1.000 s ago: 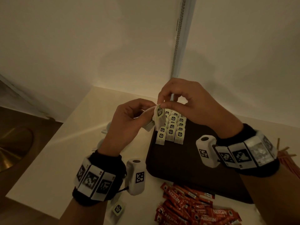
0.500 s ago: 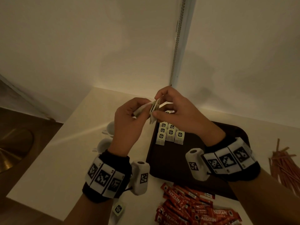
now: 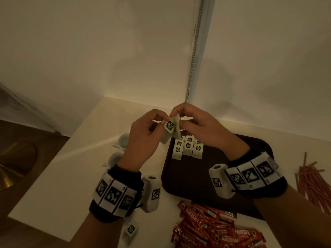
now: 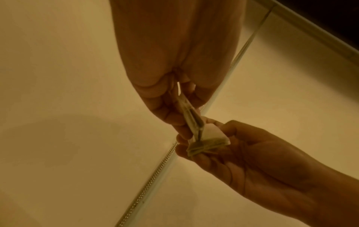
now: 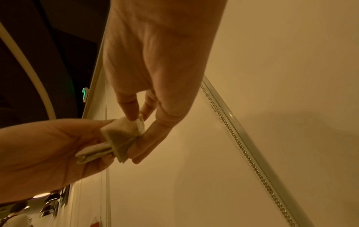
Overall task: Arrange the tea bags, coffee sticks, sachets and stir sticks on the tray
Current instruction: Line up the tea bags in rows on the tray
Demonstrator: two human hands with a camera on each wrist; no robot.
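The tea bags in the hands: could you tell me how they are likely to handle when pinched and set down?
The tea bags are probably light and floppy: both hands pinch them by fingertips alone, and they bend in the right wrist view. Laid flat like the rows on the tray, they should stay put.

White cups on the counter — beaded chain behind.

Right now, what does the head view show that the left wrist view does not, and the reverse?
Only the head view shows the tray with rows of tea bags, the coffee sticks and the stir sticks. Only the left wrist view shows the undersides of the held tea bags. Both show the left hand and right hand pinching them.
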